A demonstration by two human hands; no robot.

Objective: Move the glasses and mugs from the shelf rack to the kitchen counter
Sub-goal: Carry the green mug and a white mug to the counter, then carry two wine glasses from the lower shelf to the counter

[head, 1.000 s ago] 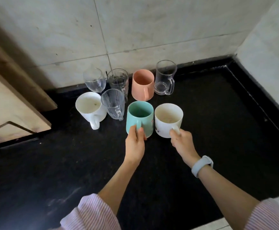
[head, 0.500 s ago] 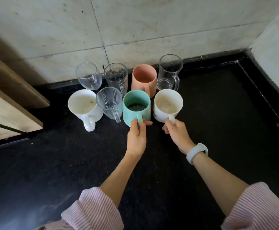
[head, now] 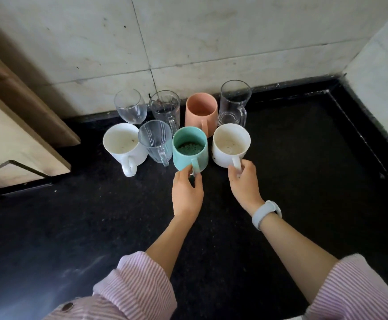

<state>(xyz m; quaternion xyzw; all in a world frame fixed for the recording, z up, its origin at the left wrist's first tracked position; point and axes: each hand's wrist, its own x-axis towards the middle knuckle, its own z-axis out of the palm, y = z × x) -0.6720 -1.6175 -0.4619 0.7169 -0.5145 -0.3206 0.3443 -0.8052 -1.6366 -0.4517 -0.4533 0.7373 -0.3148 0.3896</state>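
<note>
The black table point(head: 304, 181) carries everything, eight drinking vessels clustered by the back wall. Taking the teal mug point(head: 189, 150) as landmark: a white mug point(head: 231, 144) stands just right of it, a ribbed glass mug point(head: 155, 140) just left, a pink mug point(head: 201, 110) behind. Both front mugs look stiff, smooth, fairly heavy and chippable; the handle is the safest hold. The left hand point(head: 186, 195) has fingers pinching the teal handle; the right hand point(head: 245, 181) has fingers curled on the white handle.

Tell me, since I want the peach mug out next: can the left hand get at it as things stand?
Probably not head-on: the teal mug stands right in front of the peach mug, which is flanked by glass mugs. From above its rim looks free.
</note>
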